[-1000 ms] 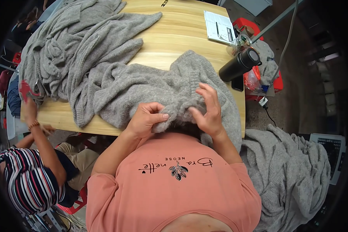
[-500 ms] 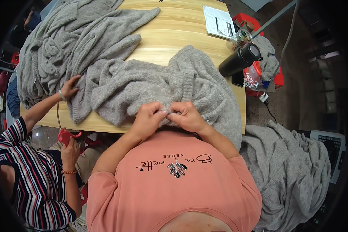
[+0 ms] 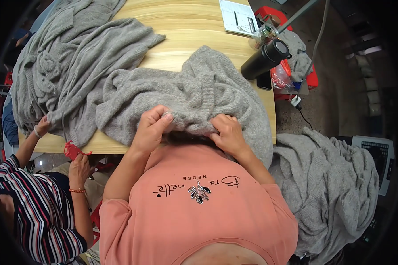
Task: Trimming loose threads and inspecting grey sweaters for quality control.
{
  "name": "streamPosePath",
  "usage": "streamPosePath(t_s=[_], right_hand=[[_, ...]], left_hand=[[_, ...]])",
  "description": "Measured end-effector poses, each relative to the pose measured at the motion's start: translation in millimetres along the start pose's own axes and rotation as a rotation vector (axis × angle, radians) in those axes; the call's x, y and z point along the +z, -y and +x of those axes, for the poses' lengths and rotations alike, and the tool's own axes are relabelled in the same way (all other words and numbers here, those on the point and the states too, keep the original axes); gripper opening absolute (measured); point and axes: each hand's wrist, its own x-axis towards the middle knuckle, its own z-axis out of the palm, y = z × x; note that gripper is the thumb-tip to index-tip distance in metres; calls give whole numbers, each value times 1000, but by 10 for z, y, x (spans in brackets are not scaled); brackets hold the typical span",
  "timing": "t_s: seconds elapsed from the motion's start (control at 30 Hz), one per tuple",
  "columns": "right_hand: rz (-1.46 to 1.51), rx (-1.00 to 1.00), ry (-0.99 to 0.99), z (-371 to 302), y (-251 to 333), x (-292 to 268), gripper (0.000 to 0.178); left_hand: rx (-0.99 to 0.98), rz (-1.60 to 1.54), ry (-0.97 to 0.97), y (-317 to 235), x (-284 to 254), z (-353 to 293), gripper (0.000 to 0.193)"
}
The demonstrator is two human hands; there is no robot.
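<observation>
A grey knit garment [image 3: 177, 88] lies bunched over the near edge of the wooden table, with a ribbed band running through its right half. My left hand [image 3: 151, 129] is closed at its near edge, thumb pressed against the curled fingers, gripping the knit. To the right, my right hand [image 3: 228, 133] has its fingers wrapped over the same edge. A stretch of the garment's edge spans the gap between both hands, close to my body. What lies inside my fingers is mostly hidden.
At left, a co-worker's hand [image 3: 43, 126] holds cloth from a big grey knit pile [image 3: 53, 66]; the other holds a red air gun [image 3: 74, 151]. A black bottle [image 3: 265, 59], phone [image 3: 264, 81] and paper pad [image 3: 238, 17] are at right. More grey knits [image 3: 327, 190] heap beside me.
My hands, earlier together at the edge, have moved apart, left hand leftward and right hand rightward. The co-worker's hand has shifted left and lifts cloth. The whole view has shifted slightly.
</observation>
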Motion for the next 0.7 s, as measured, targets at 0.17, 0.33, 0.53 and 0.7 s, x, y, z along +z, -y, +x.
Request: streamPosePath(t_s=[0.17, 0.33, 0.53, 0.7], right_hand=[[409, 71, -73, -2, -99, -167, 20], [365, -214, -389, 58, 209, -624, 38], [204, -691, -266, 219, 484, -587, 28], [154, -702, -341, 346, 421, -299, 18]], left_hand=[[14, -60, 76, -212, 20, -88, 13], [-58, -332, 88, -384, 88, -121, 15], [-152, -236, 103, -387, 374, -25, 14], [-173, -113, 181, -307, 360, 15, 13]])
